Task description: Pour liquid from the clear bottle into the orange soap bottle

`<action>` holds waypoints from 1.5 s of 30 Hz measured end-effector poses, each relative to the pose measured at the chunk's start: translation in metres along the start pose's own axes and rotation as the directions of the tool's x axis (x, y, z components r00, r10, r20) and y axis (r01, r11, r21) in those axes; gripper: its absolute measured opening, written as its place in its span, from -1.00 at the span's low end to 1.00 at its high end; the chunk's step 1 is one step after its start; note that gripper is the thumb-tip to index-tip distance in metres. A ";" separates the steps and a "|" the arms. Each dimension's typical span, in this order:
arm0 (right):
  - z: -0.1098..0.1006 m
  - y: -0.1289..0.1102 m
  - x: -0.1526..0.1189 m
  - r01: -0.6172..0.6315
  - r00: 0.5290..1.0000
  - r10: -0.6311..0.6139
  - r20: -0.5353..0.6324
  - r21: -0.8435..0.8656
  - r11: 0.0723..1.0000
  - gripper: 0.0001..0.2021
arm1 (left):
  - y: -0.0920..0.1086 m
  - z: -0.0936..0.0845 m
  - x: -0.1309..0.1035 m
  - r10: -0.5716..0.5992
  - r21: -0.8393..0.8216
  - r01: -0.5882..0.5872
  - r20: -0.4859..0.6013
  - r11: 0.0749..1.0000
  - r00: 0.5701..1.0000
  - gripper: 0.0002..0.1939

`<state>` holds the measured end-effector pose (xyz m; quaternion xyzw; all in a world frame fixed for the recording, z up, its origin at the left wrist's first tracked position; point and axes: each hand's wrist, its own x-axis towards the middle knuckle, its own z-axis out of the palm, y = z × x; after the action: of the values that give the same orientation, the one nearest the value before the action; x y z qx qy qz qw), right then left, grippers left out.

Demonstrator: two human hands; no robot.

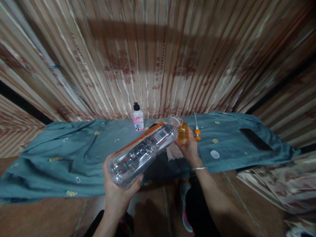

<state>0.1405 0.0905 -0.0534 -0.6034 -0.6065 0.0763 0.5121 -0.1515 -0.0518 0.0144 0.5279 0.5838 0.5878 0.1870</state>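
Observation:
My left hand is wrapped round the base of a large clear plastic bottle with an orange-edged label and a barcode. The bottle is tilted, its neck pointing up and to the right. At that neck is a small bottle of amber liquid, gripped by my right hand. The two mouths meet or nearly meet; whether liquid flows is not clear. Just right of my right hand lies an orange and white pump top with a thin tube. A pale cloth is partly hidden beneath the bottles.
A clear squeeze bottle with a pink label and black cap stands at the back of the blue-green cloth cover. To the right are a round white lid and a black phone. A striped curtain hangs behind.

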 end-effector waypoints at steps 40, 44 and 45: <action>0.003 0.004 -0.001 0.036 0.999 -0.037 -0.035 -0.012 0.999 -0.06 | 0.012 0.012 -0.004 -0.002 -0.029 -0.003 -0.150 1.000 0.989 -0.11; 0.004 0.004 -0.001 0.030 0.999 -0.030 -0.023 0.004 1.000 -0.06 | 0.015 0.013 -0.002 -0.028 -0.040 0.023 -0.149 0.999 0.988 -0.10; 0.004 0.005 -0.001 0.030 0.999 -0.030 -0.020 0.008 1.000 -0.06 | 0.015 0.013 -0.002 -0.035 -0.045 0.029 -0.149 0.999 0.988 -0.10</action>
<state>0.1401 0.0929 -0.0595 -0.5926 -0.6102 0.0654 0.5217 -0.1338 -0.0507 0.0242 0.4687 0.5920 0.6350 0.1635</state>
